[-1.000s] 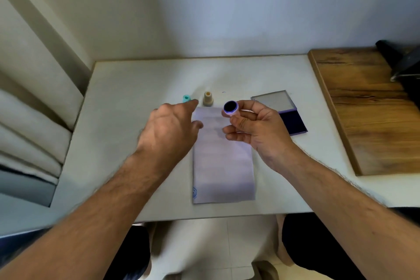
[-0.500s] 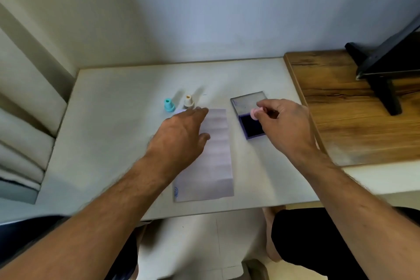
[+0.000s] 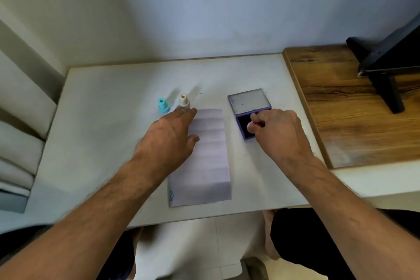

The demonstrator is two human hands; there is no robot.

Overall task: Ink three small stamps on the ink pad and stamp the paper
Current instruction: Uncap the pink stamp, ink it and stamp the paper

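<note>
A white table [image 3: 113,120] holds everything. The paper [image 3: 209,154] lies in the middle, and the left hand [image 3: 168,136] rests flat on it with fingers spread out. The ink pad [image 3: 244,128] sits open just right of the paper. The right hand [image 3: 277,132] pinches a small pink stamp [image 3: 250,124] down on the dark ink. A teal stamp [image 3: 163,105] and a cream stamp [image 3: 184,100] stand near the top of the paper, untouched. I think most of the job is left. One blue round mark [image 3: 171,195] shows in the paper's corner, too small to read
</note>
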